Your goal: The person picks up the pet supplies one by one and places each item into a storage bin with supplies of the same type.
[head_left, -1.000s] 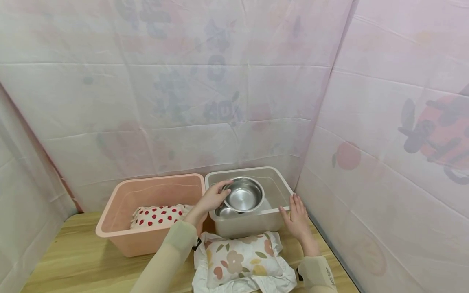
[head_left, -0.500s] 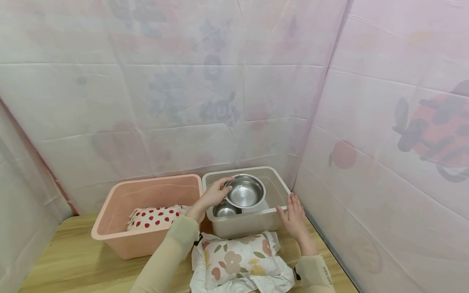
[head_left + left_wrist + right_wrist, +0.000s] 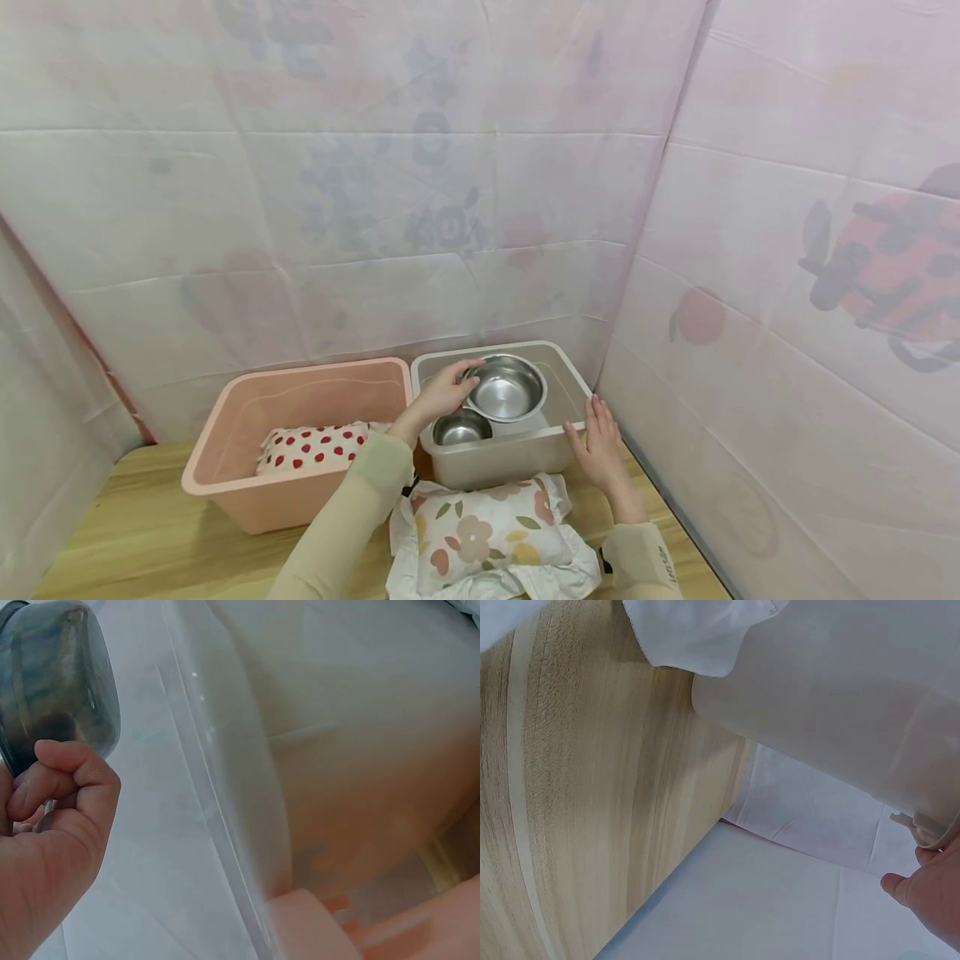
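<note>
My left hand [image 3: 442, 393] pinches the left rim of a round stainless steel bowl [image 3: 507, 390] over the grey plastic bin [image 3: 502, 463]. The left wrist view shows curled fingers at the side of this bowl [image 3: 71, 667]. Inside the bin, at its front left, sits a smaller steel bowl [image 3: 461, 428], just below my left hand. My right hand [image 3: 602, 450] rests on the bin's front right corner with its fingers extended. In the right wrist view, part of that hand [image 3: 939, 892] shows at the bin's rim.
A peach bin [image 3: 262, 507] stands to the left, holding a strawberry-print cushion [image 3: 318, 447]. In front of the grey bin lies a ruffled floral cushion [image 3: 480, 537] on the wooden table [image 3: 135, 533]. Printed cloth walls [image 3: 375, 208] enclose the back and sides.
The bowl in my left hand has moved slightly back and right, uncovering more of the smaller bowl. My right hand stays at the bin's corner. The head view has shifted slightly.
</note>
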`<action>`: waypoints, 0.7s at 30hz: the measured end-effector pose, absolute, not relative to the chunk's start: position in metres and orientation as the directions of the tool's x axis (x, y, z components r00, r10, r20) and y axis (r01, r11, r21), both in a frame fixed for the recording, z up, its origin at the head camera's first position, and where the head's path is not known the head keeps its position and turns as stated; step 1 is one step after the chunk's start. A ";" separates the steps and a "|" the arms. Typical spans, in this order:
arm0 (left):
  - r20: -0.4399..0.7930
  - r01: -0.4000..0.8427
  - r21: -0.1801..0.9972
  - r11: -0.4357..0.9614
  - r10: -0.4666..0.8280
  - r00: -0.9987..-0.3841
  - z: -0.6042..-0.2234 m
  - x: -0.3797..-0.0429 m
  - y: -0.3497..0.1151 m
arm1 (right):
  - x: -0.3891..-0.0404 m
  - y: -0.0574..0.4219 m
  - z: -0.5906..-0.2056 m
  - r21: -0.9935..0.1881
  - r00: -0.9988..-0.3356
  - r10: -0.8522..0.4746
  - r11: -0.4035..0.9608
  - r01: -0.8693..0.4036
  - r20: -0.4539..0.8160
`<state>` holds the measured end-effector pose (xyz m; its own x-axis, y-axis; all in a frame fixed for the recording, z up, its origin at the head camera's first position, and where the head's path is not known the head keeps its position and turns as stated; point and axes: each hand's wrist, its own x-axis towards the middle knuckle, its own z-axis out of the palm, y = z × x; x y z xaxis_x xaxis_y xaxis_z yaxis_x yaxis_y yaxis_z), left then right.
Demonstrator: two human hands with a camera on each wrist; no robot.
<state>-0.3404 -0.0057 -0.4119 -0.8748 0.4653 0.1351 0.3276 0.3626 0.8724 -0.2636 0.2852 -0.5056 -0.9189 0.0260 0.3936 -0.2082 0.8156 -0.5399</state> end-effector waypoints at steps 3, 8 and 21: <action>0.140 0.341 0.865 0.368 0.474 -0.869 -0.411 -0.342 -0.004 | -0.263 0.285 -0.506 -0.537 -0.916 0.030 0.818 -0.208 0.401; 0.160 0.367 0.860 0.355 0.496 -0.854 -0.409 -0.346 0.000 | -0.263 0.284 -0.508 -0.537 -0.914 0.032 0.817 -0.210 0.405; 0.180 0.395 0.845 0.361 0.503 -0.845 -0.404 -0.357 0.011 | -0.263 0.282 -0.508 -0.539 -0.909 0.034 0.814 -0.216 0.416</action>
